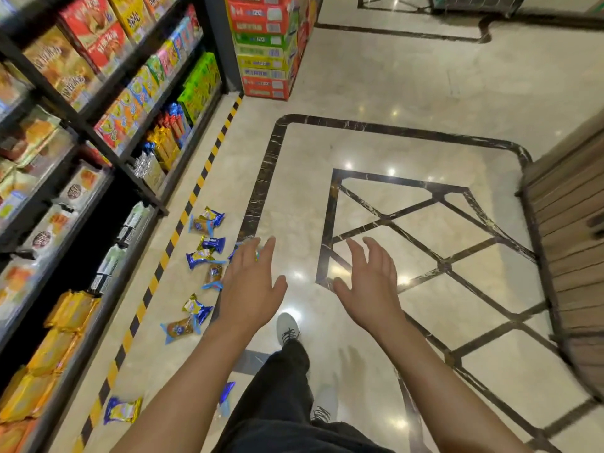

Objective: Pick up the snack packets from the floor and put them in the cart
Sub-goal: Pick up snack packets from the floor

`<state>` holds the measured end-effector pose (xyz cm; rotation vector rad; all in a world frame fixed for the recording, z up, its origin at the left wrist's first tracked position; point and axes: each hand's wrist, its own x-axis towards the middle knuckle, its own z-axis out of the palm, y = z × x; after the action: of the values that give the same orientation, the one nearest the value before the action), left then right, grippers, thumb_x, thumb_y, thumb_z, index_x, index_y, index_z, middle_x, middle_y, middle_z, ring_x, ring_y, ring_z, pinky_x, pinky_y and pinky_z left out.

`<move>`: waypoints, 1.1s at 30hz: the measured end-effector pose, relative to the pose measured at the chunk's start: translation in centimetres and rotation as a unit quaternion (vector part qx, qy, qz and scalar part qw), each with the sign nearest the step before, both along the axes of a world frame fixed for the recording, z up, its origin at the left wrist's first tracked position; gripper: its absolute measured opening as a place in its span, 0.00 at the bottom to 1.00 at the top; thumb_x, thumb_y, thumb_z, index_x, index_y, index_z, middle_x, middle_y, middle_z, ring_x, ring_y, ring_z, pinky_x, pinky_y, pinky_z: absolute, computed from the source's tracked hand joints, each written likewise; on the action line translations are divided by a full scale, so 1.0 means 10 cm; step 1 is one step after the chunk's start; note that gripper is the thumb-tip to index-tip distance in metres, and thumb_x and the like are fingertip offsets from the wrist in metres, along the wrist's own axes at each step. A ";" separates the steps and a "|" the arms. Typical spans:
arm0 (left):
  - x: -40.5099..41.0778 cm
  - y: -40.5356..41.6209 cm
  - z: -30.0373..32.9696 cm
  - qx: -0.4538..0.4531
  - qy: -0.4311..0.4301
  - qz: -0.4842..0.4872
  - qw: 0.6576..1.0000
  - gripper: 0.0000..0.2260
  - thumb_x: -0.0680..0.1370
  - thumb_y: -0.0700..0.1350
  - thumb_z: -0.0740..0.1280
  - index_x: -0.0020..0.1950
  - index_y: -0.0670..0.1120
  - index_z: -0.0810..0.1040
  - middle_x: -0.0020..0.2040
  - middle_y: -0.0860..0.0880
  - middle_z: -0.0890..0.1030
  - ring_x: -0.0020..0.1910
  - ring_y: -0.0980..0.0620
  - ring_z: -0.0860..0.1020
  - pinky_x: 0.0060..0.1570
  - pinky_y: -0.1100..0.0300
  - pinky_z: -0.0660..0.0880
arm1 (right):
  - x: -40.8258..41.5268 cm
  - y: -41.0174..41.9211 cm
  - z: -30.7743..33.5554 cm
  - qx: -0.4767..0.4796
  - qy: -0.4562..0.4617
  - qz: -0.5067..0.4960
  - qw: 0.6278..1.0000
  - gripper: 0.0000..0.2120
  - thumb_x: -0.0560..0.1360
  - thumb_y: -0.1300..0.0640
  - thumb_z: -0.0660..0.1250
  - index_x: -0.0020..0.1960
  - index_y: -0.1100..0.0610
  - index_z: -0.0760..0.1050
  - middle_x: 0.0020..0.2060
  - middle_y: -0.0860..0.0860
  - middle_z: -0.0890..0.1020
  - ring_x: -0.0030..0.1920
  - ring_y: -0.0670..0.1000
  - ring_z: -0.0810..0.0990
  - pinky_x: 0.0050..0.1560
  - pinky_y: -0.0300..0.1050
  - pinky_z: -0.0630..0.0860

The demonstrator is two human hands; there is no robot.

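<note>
Left hand and right hand both out in front, fingers spread & relaxed, holding nothing, above the marble floor. Snack packets, blue/gold wrappers, scattered on floor just left of left hand, along the yellow-black hazard tape; one more packet nearer the camera by the tape, another partly hidden under the left forearm. Shelf unit w/ snack boxes at far left. Stacked cartons at shelf end. White shoe btw the arms. Wooden fixture at right.
</note>
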<state>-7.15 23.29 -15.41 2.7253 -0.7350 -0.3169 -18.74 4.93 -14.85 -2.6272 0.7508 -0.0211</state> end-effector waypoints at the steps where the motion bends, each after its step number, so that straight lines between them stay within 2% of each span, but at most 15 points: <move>1: 0.11 -0.06 -0.02 -0.006 0.000 0.004 1.000 0.32 0.78 0.54 0.64 0.80 0.51 0.56 0.78 0.45 0.59 0.77 0.44 0.56 0.72 0.45 0.64 | 0.11 -0.08 0.01 0.001 0.000 -0.001 1.000 0.35 0.74 0.49 0.67 0.76 0.52 0.58 0.74 0.57 0.59 0.75 0.58 0.56 0.75 0.57 0.55; 10: 1.26 -0.58 -0.11 -0.048 0.037 0.043 0.997 0.32 0.79 0.54 0.64 0.80 0.51 0.55 0.79 0.46 0.59 0.78 0.45 0.55 0.73 0.44 0.63 | 1.43 -0.70 0.13 0.002 0.018 0.026 0.999 0.34 0.75 0.49 0.65 0.78 0.52 0.56 0.76 0.57 0.56 0.76 0.57 0.54 0.76 0.52 0.53; 14: 1.75 -0.76 -0.10 -0.057 0.064 0.045 0.995 0.33 0.79 0.52 0.65 0.81 0.50 0.55 0.79 0.45 0.58 0.78 0.45 0.54 0.73 0.44 0.62 | 1.98 -0.85 0.23 0.028 0.006 0.018 0.999 0.34 0.75 0.50 0.65 0.78 0.51 0.55 0.76 0.56 0.55 0.76 0.57 0.53 0.76 0.53 0.56; 20: 2.40 -1.04 -0.06 -0.062 0.049 0.058 0.995 0.32 0.78 0.49 0.67 0.80 0.48 0.59 0.77 0.43 0.62 0.76 0.43 0.57 0.72 0.47 0.61 | 2.66 -1.09 0.30 0.037 -0.009 0.025 0.999 0.34 0.76 0.49 0.65 0.77 0.49 0.55 0.76 0.54 0.55 0.76 0.57 0.54 0.74 0.54 0.59; 26: 2.89 -1.27 -0.17 -0.041 0.040 0.122 0.991 0.33 0.79 0.53 0.65 0.81 0.50 0.56 0.79 0.45 0.56 0.78 0.42 0.51 0.75 0.45 0.58 | 3.28 -1.52 0.13 0.041 0.020 0.074 0.996 0.34 0.76 0.50 0.66 0.78 0.50 0.56 0.77 0.54 0.55 0.77 0.56 0.51 0.74 0.53 0.58; 33: 3.41 -1.62 -0.23 0.005 0.048 0.222 0.974 0.33 0.79 0.55 0.64 0.81 0.51 0.54 0.80 0.46 0.56 0.78 0.43 0.50 0.75 0.47 0.57 | 4.21 -2.12 -0.04 0.059 0.021 0.181 0.982 0.34 0.77 0.48 0.65 0.78 0.49 0.54 0.77 0.53 0.53 0.76 0.56 0.52 0.72 0.53 0.62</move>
<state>26.94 7.10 -17.73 2.7609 -0.0884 -0.3427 23.41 -16.23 -15.28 -2.6149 0.2684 0.1763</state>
